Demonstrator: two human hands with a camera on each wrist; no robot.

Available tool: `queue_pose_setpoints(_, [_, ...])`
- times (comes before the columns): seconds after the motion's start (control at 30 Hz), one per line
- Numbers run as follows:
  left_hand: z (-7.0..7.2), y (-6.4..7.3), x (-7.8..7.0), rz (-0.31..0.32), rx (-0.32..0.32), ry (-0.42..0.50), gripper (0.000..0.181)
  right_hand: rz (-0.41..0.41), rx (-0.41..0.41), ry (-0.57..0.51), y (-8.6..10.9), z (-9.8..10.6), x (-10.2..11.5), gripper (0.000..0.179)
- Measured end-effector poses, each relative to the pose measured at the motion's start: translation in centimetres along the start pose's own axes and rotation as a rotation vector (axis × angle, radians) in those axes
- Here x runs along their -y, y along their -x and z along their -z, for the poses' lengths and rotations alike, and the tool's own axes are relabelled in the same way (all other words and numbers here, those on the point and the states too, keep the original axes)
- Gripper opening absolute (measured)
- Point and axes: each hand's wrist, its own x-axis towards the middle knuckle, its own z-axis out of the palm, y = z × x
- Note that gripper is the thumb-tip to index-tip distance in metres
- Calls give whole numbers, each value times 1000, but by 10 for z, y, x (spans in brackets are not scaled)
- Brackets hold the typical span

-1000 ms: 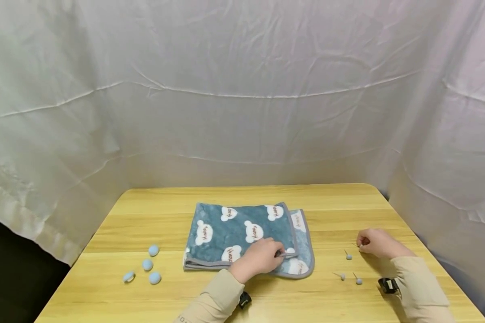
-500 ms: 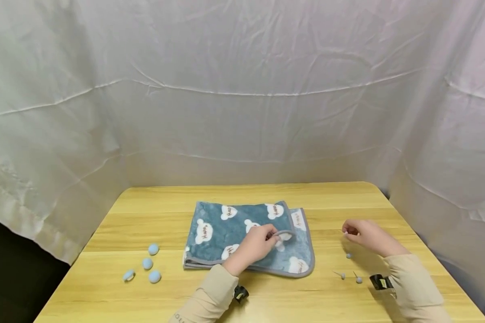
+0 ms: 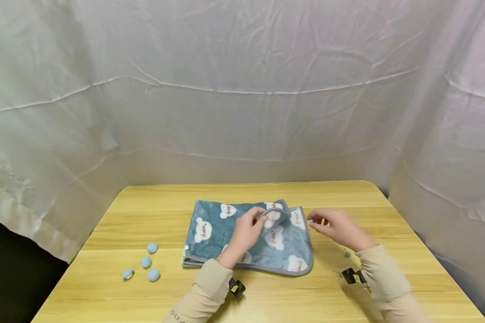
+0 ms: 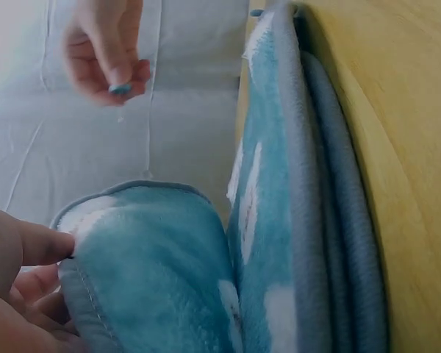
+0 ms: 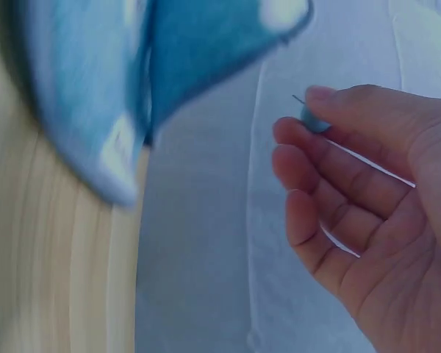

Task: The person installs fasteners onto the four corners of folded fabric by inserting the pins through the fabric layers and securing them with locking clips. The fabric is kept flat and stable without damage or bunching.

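Note:
A folded blue fleece blanket (image 3: 214, 224) with white bear heads and grey edging lies mid-table. My left hand (image 3: 242, 233) pinches its upper layer by the edging, raising that corner so it curls back; in the left wrist view, thumb and fingers grip the lifted flap (image 4: 154, 272). My right hand (image 3: 337, 226) is just off the blanket's right edge. Between its thumb and index finger it pinches a blue-headed pin (image 5: 315, 120), whose thin point sticks out past the fingertips in the right wrist view. The other fingers are loosely bent.
Several round light-blue caps (image 3: 154, 274) sit at the left of the wooden table (image 3: 105, 296), one tipped on its side. Another small pin (image 3: 347, 254) lies beneath the right forearm, which hides part of the table there. Grey-white cloth (image 3: 242, 125) hangs behind and around.
The left hand has lifted the blanket's top corner and drawn it back, up and leftward. The right hand has picked up a pin from the right side and carried it left to the blanket.

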Motion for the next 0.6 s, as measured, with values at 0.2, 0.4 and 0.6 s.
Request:
queue_pose_setpoints(0.2, [2,0,0,-9,-21,2,21,95,0,-86,-23,-18,22,10])
queue_pose_setpoints(0.4, [0,1,1,-12,-25,-3,25,136,20,-144,-36,-31,34,10])
queue_pose_setpoints(0.6, [1,0,1,-12,-37,-11,26,135,43,-166,-45,-37,40,10])
